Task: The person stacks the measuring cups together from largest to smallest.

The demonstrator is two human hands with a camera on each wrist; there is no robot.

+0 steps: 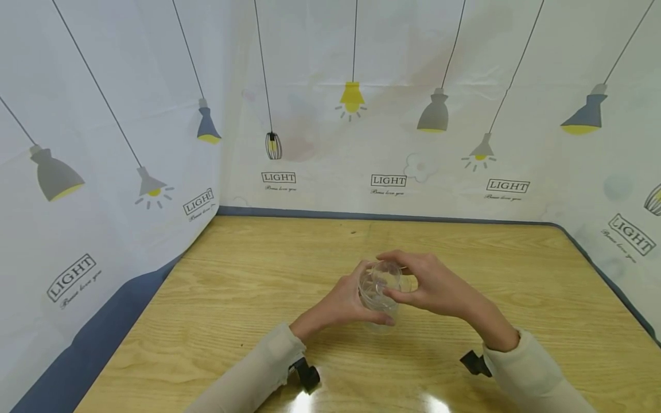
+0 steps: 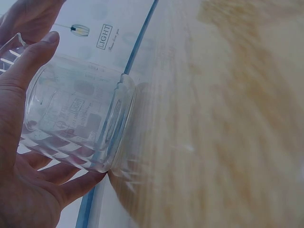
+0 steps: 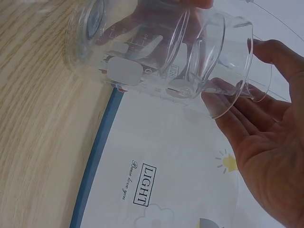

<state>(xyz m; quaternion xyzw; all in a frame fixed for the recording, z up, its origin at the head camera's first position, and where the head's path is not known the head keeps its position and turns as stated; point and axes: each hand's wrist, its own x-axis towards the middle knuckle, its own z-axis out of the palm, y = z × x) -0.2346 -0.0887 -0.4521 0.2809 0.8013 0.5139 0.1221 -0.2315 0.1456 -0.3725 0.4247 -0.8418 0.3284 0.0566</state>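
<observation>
A clear glass beaker (image 1: 369, 295) with printed markings stands upright at the middle of the wooden table, its base at or close to the tabletop. My left hand (image 1: 341, 301) curls round its side, the thumb on the near side. In the right wrist view, a white patch shows on this beaker (image 3: 126, 71). Inside its mouth sits a smaller clear beaker (image 1: 387, 272), partly lowered, with its spouted rim above the larger rim. My right hand (image 1: 436, 287) pinches the smaller beaker near the top between thumb and fingers. Its lower end is hard to make out through the glass.
The wooden table (image 1: 232, 269) spreads around both hands. White cloth (image 1: 320, 126) printed with lamps rises behind and at both sides, with a dark blue border along the table's edge. Black wrist mounts (image 1: 308, 376) hang under the sleeves.
</observation>
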